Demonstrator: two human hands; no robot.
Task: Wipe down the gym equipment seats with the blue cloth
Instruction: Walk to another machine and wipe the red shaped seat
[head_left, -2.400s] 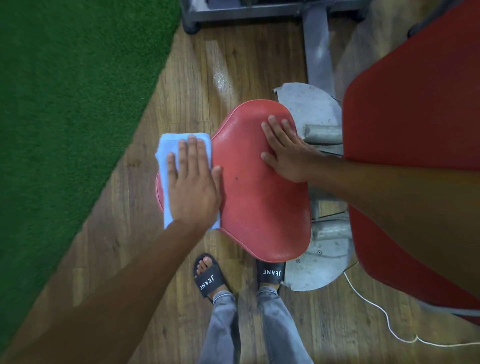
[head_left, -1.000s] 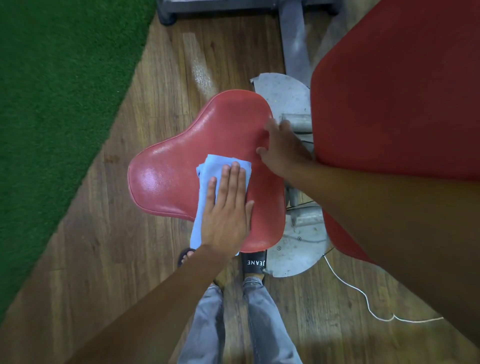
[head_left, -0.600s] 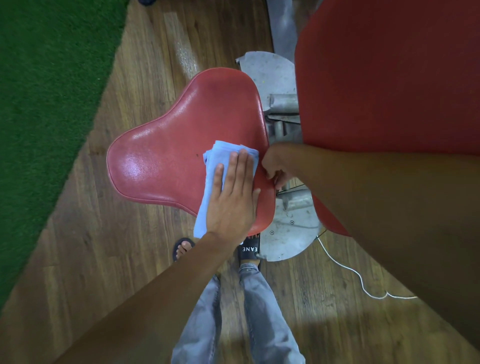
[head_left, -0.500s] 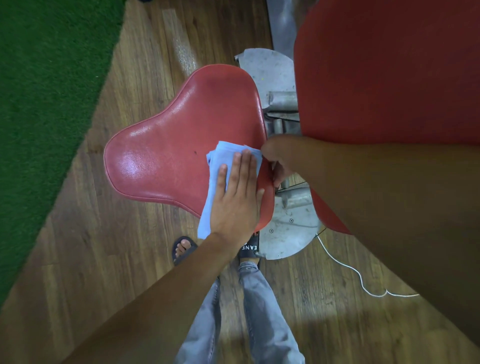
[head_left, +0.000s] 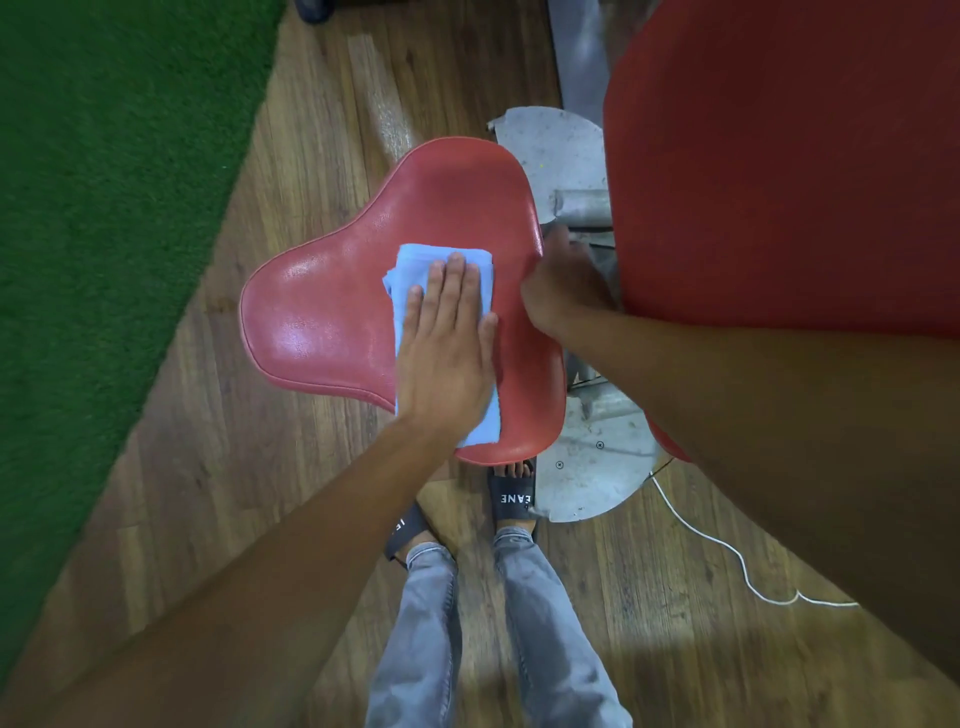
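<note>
Wood-plank floor (head_left: 291, 156) runs diagonally beside green turf (head_left: 104, 208) at the left. On it stands a grey metal base plate (head_left: 597, 467) carrying a red seat (head_left: 322, 322) with a glossy, grainy surface. The folded blue cloth (head_left: 415, 267) lies on the seat's middle-right part, its near end reaching the seat's front rim. The left hand (head_left: 447, 348) lies flat on the cloth, fingers straight and together, pressing it down. The right hand (head_left: 561, 291) is at the seat's right edge; its fingers are out of sight, so the grip cannot be told. A large red pad (head_left: 779, 156) fills the upper right. A white cord (head_left: 727, 556) trails on the floor, and a black sandal (head_left: 511, 496) shows below the seat
</note>
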